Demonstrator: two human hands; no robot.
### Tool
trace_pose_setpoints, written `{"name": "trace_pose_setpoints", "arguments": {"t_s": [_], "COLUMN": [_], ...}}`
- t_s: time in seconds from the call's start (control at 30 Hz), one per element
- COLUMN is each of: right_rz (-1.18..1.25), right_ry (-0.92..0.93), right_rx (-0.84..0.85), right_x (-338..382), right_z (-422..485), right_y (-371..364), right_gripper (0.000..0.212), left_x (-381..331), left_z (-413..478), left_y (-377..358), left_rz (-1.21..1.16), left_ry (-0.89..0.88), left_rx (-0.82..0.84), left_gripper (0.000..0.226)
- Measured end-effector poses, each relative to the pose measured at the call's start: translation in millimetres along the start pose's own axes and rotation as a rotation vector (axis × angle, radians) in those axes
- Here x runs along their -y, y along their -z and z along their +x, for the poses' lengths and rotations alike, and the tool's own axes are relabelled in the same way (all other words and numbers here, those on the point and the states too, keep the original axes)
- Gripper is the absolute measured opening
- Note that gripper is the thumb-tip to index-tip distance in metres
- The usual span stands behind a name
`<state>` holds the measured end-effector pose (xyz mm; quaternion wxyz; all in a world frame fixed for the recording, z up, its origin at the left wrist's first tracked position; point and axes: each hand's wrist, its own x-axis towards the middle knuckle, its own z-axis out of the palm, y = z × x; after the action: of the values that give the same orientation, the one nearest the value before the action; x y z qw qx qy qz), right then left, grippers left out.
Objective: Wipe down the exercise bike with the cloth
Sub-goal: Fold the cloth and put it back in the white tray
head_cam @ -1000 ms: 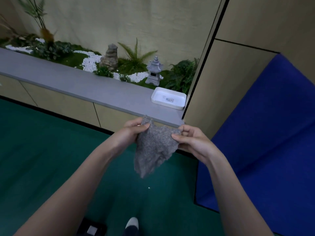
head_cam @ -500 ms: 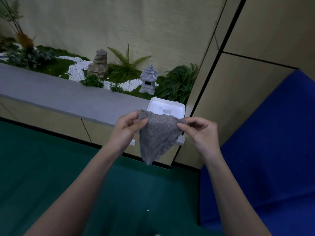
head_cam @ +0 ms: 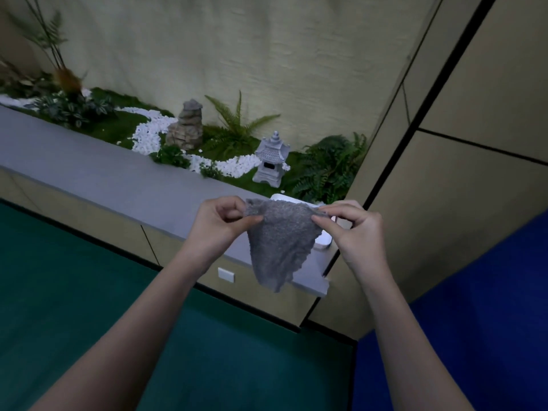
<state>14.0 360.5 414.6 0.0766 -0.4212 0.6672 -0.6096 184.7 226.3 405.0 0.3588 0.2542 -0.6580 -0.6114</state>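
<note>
A grey fluffy cloth (head_cam: 280, 241) hangs in the air in front of me, its lower corner pointing down. My left hand (head_cam: 219, 223) pinches its upper left corner between thumb and fingers. My right hand (head_cam: 355, 232) pinches the upper right corner, so the top edge is stretched between the two hands. No exercise bike is in view.
A grey ledge (head_cam: 98, 176) runs from left to centre, with a white tray (head_cam: 321, 244) on its right end, mostly behind the cloth. Behind it lie plants, white pebbles, a stone stack (head_cam: 186, 126) and a small pagoda (head_cam: 271, 158). Green floor (head_cam: 89, 292) below, blue mat (head_cam: 474, 321) at right.
Both hands have lifted the cloth and spread its top edge wider. The view has tilted up and shifted, so the ledge and tray now sit behind the cloth.
</note>
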Motion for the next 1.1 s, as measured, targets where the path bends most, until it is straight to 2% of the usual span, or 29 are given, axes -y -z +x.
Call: {"name": "trace_pose_setpoints", "arguments": {"t_s": [0.1, 0.27, 0.43, 0.6, 0.77, 0.8, 0.87, 1.0, 1.1], "right_rz": [0.098, 0.261, 0.271, 0.232, 0.477, 0.513, 0.586, 0.641, 0.648], "right_ry": [-0.046, -0.153, -0.174, -0.156, -0.305, -0.331, -0.369, -0.446, -0.527], "right_rx": [0.060, 0.124, 0.137, 0.114, 0.114, 0.131, 0.130, 0.047, -0.053], "right_x": [-8.8, -18.8, -31.6, -40.7, -39.3, -35.3, -27.2, -20.6, -27.8], "right_z": [24.1, 56.1, 93.3, 137.9, 187.2, 198.4, 221.0, 259.4, 279.0], "right_y": [-0.4, -10.2, -31.2, -49.9, -70.7, -74.2, -81.9, -102.5, -112.6], "right_gripper": [0.032, 0.032, 0.028, 0.041, 0.050, 0.050, 0.048, 0.046, 0.040], "left_x": [2.6, 5.6, 18.9, 25.1, 27.6, 28.0, 30.6, 46.1, 73.0], "left_z": [22.5, 57.9, 101.4, 156.6, 226.4, 241.2, 272.1, 317.9, 325.0], "left_y": [-0.5, 6.0, 16.5, 27.5, 45.8, 50.4, 55.3, 42.9, 26.0], "left_rz": [0.007, -0.037, -0.130, -0.182, -0.282, -0.336, -0.443, -0.658, -0.628], "left_ry": [0.004, 0.001, 0.043, 0.077, 0.133, 0.153, 0.214, 0.410, 0.535], "left_rx": [-0.067, -0.059, -0.044, 0.065, 0.274, 0.297, 0.339, 0.448, 0.564], "left_gripper": [0.028, 0.024, 0.019, 0.016, 0.011, 0.012, 0.036, 0.060, 0.064]}}
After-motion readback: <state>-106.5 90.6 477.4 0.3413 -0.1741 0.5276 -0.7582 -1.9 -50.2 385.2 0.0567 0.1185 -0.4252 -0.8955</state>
